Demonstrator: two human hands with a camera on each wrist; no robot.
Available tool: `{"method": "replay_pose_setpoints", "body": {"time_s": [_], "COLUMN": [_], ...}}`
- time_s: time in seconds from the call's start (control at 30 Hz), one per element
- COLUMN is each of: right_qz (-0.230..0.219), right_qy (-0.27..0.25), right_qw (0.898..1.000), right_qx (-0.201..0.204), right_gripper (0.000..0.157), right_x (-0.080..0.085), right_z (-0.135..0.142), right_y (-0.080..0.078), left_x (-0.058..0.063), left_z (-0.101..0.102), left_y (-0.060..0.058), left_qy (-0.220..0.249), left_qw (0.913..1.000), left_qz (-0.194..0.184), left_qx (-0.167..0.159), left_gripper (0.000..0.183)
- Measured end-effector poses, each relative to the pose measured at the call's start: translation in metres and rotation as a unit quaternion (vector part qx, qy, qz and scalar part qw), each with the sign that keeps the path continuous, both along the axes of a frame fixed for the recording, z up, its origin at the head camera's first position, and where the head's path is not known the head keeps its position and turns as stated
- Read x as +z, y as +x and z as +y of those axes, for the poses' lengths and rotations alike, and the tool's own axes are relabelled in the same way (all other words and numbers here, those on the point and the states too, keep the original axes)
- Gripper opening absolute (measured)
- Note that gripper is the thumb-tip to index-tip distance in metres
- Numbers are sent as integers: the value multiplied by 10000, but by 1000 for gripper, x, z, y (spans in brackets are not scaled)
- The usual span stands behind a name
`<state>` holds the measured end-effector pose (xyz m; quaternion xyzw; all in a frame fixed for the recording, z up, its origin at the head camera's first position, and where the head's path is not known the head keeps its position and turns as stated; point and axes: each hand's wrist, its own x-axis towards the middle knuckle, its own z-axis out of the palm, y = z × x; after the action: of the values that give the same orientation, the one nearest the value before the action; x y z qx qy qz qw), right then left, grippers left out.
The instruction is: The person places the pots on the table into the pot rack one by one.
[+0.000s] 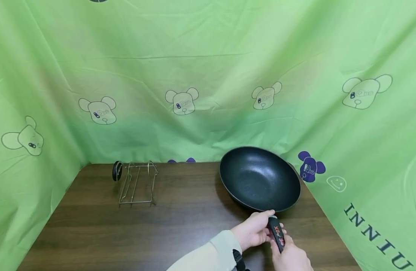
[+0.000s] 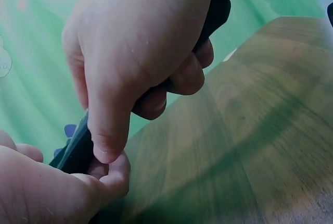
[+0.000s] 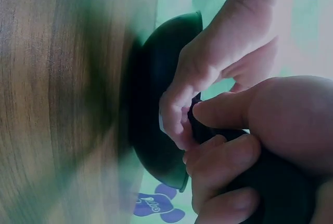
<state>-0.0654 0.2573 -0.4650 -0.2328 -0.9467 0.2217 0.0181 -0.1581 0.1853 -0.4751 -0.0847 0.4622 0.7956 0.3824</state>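
Observation:
A deep black wok stands at the table's right side, its bowl tipped slightly toward me. Its black handle, with red lettering, points back toward the front of the table. My left hand holds the handle's base by the rim, thumb on top and fingers beneath. Behind it, my right hand grips the handle farther along. In the left wrist view, the right hand wraps the handle, with its dark end poking out past the fingers. The right wrist view has the left hand's fingers bent around the joint below the bowl.
On the left of the brown wooden table stands a wire rack. A round black lid-like disc is upright at its left side. Green curtains printed with bear heads enclose the table at the back and sides.

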Motion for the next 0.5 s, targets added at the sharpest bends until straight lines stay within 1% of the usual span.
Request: {"method": "replay_pose_setpoints", "body": {"time_s": [0.13, 0.3, 0.4, 0.5], "right_qz": [-19, -5, 52, 76], "right_qy": [10, 38, 38, 11], "right_qw": [10000, 10000, 9999, 9999], "right_qx": [-24, 87, 123, 73], "right_gripper": [47, 48, 50, 52], "right_x": [-1, 1, 1, 1], "right_z": [0, 0, 0, 1], "right_y": [1, 4, 6, 8], "left_x": [-2, -4, -5, -5], "left_z": [6, 15, 19, 21], "left_y": [-2, -7, -8, -7], "left_qy": [65, 335, 462, 477], "left_qw": [10000, 9989, 9978, 9977], "left_qz": [-30, -196, -309, -288], "left_qx": [65, 261, 371, 392], "left_gripper": [27, 24, 21, 18]}}
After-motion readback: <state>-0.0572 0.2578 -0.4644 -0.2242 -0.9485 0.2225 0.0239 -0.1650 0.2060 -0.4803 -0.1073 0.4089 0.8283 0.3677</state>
